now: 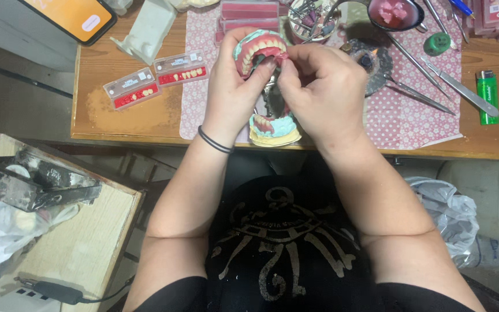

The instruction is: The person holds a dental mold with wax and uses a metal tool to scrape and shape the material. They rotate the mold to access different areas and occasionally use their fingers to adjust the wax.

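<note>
Your left hand (232, 95) grips the upper denture model (259, 49), arch opening toward you. Your right hand (319, 86) pinches its right end, equally near. The lower model (274, 130) sits just below both hands.

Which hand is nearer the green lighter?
Right. The right hand is over the mat, left of the green lighter; the left hand is farther left, holding the denture model.

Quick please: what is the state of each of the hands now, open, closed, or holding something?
Left hand: closed on the upper denture model, holding it up.
Right hand: fingertips pinched at the same model's pink edge.
</note>
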